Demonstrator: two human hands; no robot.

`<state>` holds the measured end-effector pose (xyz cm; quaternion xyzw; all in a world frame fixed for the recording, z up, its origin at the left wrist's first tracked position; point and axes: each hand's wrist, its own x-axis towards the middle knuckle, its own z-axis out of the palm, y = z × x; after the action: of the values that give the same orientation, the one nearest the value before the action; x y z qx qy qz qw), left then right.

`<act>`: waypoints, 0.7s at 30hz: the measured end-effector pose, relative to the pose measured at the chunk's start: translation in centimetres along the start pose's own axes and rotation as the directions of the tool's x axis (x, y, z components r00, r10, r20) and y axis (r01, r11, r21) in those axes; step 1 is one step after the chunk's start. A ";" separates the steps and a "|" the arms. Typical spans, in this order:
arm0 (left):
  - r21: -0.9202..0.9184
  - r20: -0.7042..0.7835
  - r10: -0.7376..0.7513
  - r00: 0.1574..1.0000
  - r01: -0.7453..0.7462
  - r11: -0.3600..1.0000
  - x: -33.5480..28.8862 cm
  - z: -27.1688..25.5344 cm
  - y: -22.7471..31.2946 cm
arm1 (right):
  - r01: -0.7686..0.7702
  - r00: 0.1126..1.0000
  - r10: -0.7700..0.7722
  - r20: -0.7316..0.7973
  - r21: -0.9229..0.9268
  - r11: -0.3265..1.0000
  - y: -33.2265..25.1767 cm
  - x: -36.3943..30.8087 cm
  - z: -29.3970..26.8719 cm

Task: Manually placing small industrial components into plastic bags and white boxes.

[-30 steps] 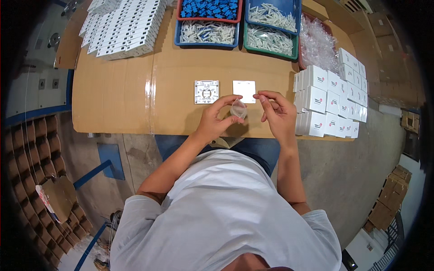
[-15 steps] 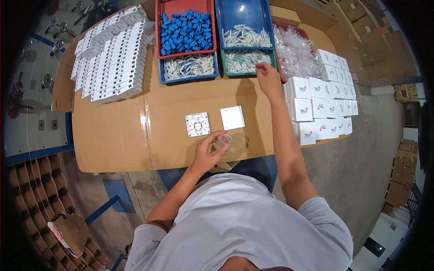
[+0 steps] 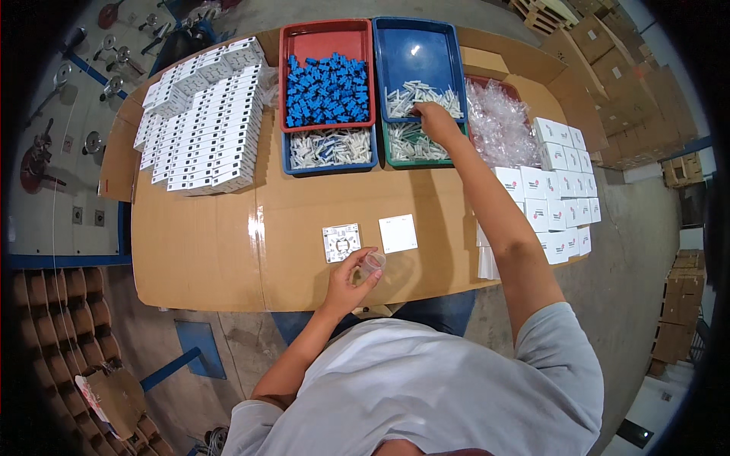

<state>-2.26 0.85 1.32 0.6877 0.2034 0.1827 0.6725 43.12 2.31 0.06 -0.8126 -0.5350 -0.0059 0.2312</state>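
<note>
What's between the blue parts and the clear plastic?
Head view: the upper blue tray, the green tray just nearer, and the right hand.

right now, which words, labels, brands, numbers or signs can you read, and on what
White boxes: red mark and lettering, too small to quote reliably.
Open case: tiny dark marks, too small to read.
Cartons, back right: pale labels, too small to read.
Cup in left hand: no text seen.
Nothing else is legible.
</note>
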 end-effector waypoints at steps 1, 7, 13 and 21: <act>0.010 0.003 -0.008 1.000 0.008 1.000 0.1 0.0 0.1 | 0.012 1.000 -0.012 0.026 0.009 1.000 -0.2 0.1 -0.2; 0.031 0.026 0.000 1.000 -0.001 1.000 0.4 0.4 0.5 | 0.091 0.989 -0.092 0.120 0.013 0.996 -0.5 0.4 -0.8; 0.060 0.045 0.026 0.999 -0.029 0.998 0.6 0.6 0.0 | 0.141 0.934 -0.156 0.321 0.071 0.987 0.9 2.2 -1.6; 0.055 0.027 0.004 1.000 -0.005 0.998 1.1 0.2 -0.3 | 0.021 0.906 -0.108 0.409 0.212 0.977 2.3 2.8 -2.0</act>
<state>-1.27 1.28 0.97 0.7089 0.1977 0.1692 0.6556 46.78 3.20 1.76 -0.7488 -0.5966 0.2153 0.1926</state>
